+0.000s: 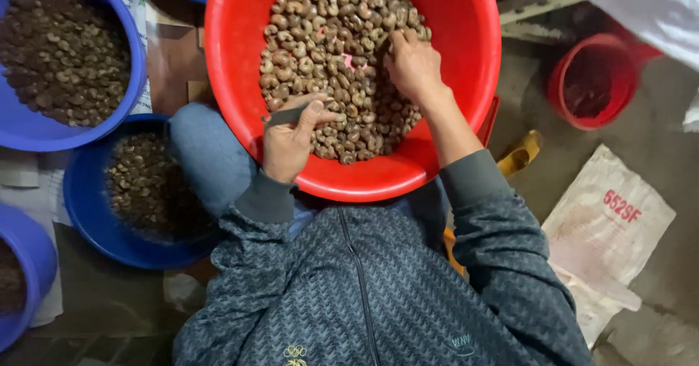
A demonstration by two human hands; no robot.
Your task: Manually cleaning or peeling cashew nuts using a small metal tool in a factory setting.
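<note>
There is one view only, from a camera on the person's head, looking almost straight down and close over the lap. A red basin (240, 60) fills the upper middle of the frame, blue tubs (87, 213) crowd the left edge, and bare floor (655, 118) runs down the right.

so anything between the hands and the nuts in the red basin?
Nothing visible. The right hand is already down among the brown curved nuts in the round red plastic basin. The left hand holds a thin dark tool just over the pile, with no lid or cover between them.
</note>
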